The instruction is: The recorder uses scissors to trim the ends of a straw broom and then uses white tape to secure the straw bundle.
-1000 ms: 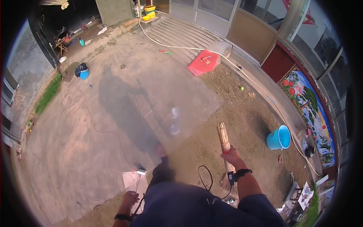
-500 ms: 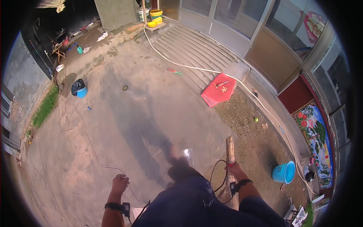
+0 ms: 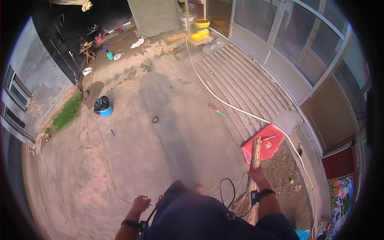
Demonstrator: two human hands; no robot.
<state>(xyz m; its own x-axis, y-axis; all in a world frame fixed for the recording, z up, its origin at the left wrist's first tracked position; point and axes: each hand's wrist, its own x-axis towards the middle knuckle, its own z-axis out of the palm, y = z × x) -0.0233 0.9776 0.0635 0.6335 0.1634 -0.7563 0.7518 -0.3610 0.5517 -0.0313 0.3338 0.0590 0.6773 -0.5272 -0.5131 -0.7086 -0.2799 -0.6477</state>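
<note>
My right hand (image 3: 259, 175) grips a straw broom (image 3: 256, 150) by its bundled-stalk handle, where a red band shows. The handle's top overlaps the near edge of a red mat or sheet (image 3: 276, 139), and the loose bristles hang low beside my right leg. On that red sheet lie a tool with a thin shaft (image 3: 269, 138) and a few pale bits. My left hand (image 3: 141, 204) is held low at my left side with its fingers curled together. Something small and whitish shows at its fingertips, too small to name. A thin line like a cord (image 3: 112, 180) runs along the ground toward that hand.
A pale hose (image 3: 224, 103) curves across the ribbed ramp (image 3: 244, 86) and down the right side. Left stands a blue bucket (image 3: 106, 112) with a black bag. A small round object (image 3: 155, 119) and a red-green item (image 3: 217, 111) lie on the concrete. Yellow buckets (image 3: 202, 27) stand far back.
My view has shifted, so the yard lies farther right and the red sheet is nearer the broom. The broom stays in my right hand. The turquoise bucket at right is mostly out of view.
</note>
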